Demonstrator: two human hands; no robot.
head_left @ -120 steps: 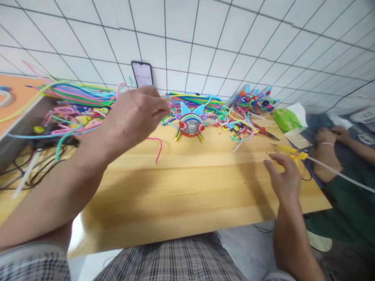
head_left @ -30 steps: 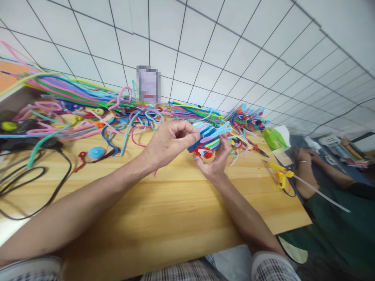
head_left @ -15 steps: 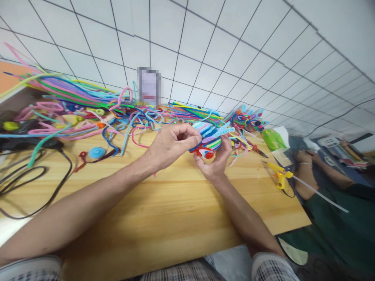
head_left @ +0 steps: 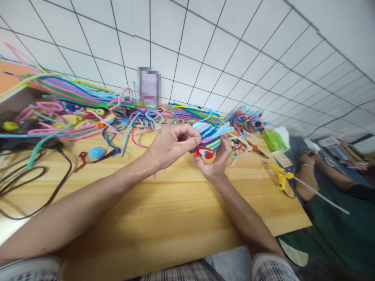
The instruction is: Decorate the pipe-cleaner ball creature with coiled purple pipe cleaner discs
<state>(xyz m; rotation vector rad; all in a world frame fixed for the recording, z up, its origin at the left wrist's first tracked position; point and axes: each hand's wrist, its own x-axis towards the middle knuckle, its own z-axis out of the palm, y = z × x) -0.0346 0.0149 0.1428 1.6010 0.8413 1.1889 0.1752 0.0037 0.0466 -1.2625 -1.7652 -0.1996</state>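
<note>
Between my hands, above the wooden table [head_left: 164,218], is a pipe-cleaner figure [head_left: 208,141] with blue, light blue, purple and green stripes and a red, eye-like round piece on its lower side. My right hand [head_left: 215,164] grips it from below and the right, its thumb near the red piece and its fingers partly behind the figure. My left hand [head_left: 175,144] is closed in a pinch at the figure's left edge, thumb against fingertips. Whether those fingertips hold the figure itself or a small piece on it, I cannot make out.
Pipe cleaners [head_left: 88,93] pile along the wall. A similar finished-looking figure [head_left: 246,120] stands at the back right. A yellow glue gun [head_left: 281,177] lies at the right, near scissors [head_left: 260,152]. A black cable [head_left: 47,195] curls at left. Another person's hands [head_left: 307,160] are beyond the right edge.
My hands and the pipe-cleaner figure hold nearly the same position. At the right, the other person's hands have shifted slightly.
</note>
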